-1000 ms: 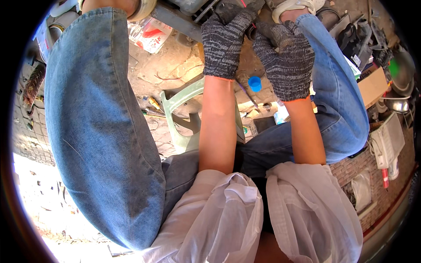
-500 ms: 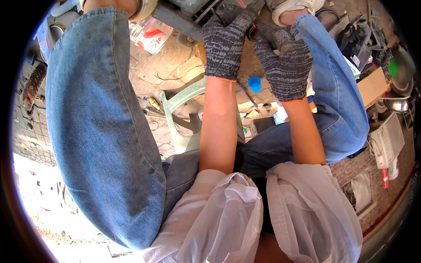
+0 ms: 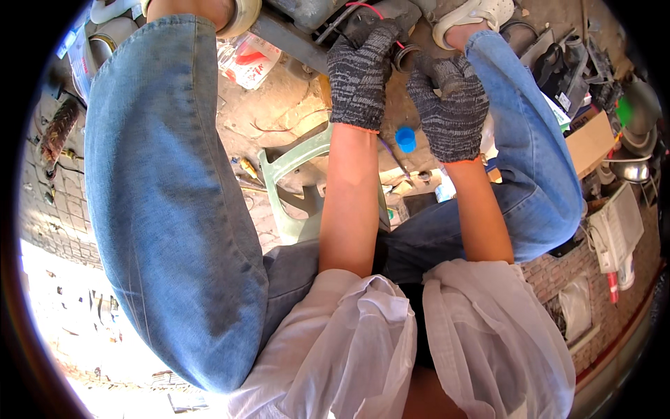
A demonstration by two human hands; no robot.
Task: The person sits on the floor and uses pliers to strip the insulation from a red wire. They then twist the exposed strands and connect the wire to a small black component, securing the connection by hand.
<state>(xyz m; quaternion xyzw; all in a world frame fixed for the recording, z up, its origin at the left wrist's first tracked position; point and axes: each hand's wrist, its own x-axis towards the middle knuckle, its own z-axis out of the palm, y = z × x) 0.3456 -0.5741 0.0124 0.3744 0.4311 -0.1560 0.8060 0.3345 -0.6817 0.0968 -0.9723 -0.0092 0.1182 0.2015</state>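
— Left hand (image 3: 359,75) is reaching almost straight out, back of it up, fingers bent off to the right. Can't tell if it's pinching the red wire (image 3: 375,10) or just resting against it, the fingertips are too hidden.

— What about the other one?

— Right hand (image 3: 451,108) sits a bit closer in, angled toward the left one, thumb and fingers curled in with a small gap between. Can't tell if it's gripping anything. Its fingertips are right by a dark pipe end (image 3: 405,59).

— So where's the wire exactly?

— Two red stretches show: one arcs just past the left hand, plus a short bit between that hand and the pipe end. Couldn't say if it's all one piece.

— Got a count on the rest?

— Two striped gloves (image 3: 354,98), one per hand. One grey machine (image 3: 293,10) up past the left hand. One blue cap (image 3: 405,140) on the ground, between the forearms. One pale green stool (image 3: 273,185) left of the left forearm (image 3: 349,202). Two pale clogs (image 3: 480,12), one on each foot. One cardboard box (image 3: 590,143) way off right.
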